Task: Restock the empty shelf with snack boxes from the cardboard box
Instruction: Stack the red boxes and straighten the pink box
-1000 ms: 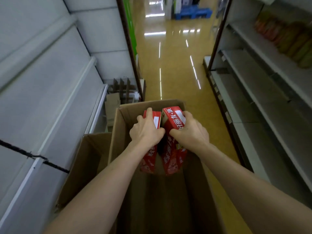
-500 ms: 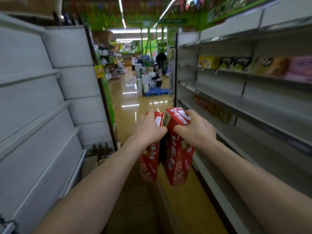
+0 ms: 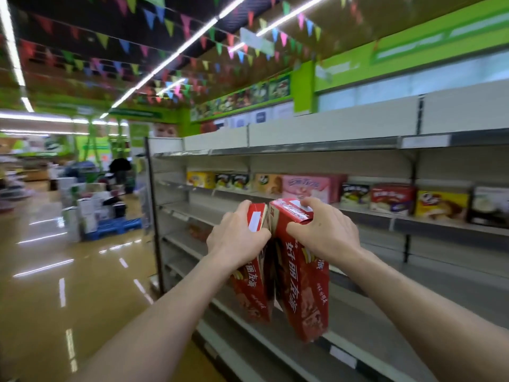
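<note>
A: Now that the carton's out of frame, what's changed?

B: Both boxes are up & out of it. 1 s back they sit at the carton mouth, view pointing down. Now the view's level and turned R to the shelf (image 3: 440, 274). L box (image 3: 253, 293) and R box (image 3: 303, 285) hang in the air in front of the bare tiers.

A: Meaning for the job?

B: Pick's done, imo; this is the carry. Nothing placed yet, neither box touches a tier. Next up is prob. choosing a tier and setting them down.

A: Anything on the rack already?

B: Stock (image 3: 305, 187) on one tier behind the hands, mixed colours. Tiers below look bare, bar sth reddish too blurred to ID.

A: Hands?

B: Same grip as before.
- L hand (image 3: 237, 238) clamps the top end of L box: fingers (image 3: 245, 206) curled over the far edge, pressed together, thumb on the near side.
- R hand (image 3: 322, 232) does likewise on R box: fingers (image 3: 308, 202) hooked over the top, thumb across the near face.
- Both arms are stretched fwd, wrists close.
- Boxes hang long axis down, touching near the top, lower ends a bit apart.
</note>
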The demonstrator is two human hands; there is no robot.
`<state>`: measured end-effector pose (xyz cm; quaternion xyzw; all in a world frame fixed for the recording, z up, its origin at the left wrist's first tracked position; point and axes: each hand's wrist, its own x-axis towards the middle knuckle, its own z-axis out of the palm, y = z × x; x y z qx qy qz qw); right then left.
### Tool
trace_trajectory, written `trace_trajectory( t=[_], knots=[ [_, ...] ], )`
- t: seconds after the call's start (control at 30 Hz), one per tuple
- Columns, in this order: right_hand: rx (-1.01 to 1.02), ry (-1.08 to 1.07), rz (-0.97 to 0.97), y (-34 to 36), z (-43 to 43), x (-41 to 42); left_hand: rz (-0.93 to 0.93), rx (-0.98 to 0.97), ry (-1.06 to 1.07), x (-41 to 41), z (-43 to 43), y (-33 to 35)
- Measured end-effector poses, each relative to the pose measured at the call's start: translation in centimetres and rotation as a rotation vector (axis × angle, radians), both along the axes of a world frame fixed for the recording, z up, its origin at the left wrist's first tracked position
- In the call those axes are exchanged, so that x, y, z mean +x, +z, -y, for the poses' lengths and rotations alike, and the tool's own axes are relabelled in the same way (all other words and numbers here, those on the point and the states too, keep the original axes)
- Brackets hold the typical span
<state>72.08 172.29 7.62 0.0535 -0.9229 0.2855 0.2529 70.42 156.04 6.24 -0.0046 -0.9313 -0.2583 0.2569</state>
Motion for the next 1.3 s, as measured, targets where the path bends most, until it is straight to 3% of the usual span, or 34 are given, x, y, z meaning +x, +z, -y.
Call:
trace_trajectory(
  t=[0.4,0.63,0.87,1.1,1.3],
  knots=[
    [0.056,-0.398,-0.142,2.7,-13.6,9.4,-0.105,0.122,-0.438,3.3,-15.5,2.5],
    [0.055,-0.574,-0.183,3.0,-24.2,17.4,-0.149,0.102,-0.594,8.8,-27.3,3.9],
    [0.052,-0.732,-0.241,3.6,-34.9,26.2,-0.230,0.201,-0.750,15.1,-39.1,4.2],
    [0.039,-0.832,-0.262,2.9,-42.6,32.6,-0.187,0.477,-0.798,18.0,-46.4,3.4],
    [-0.122,-0.829,-0.193,1.3,-46.7,34.9,0.040,0.900,-0.839,17.3,-49.8,2.7]
  ],
)
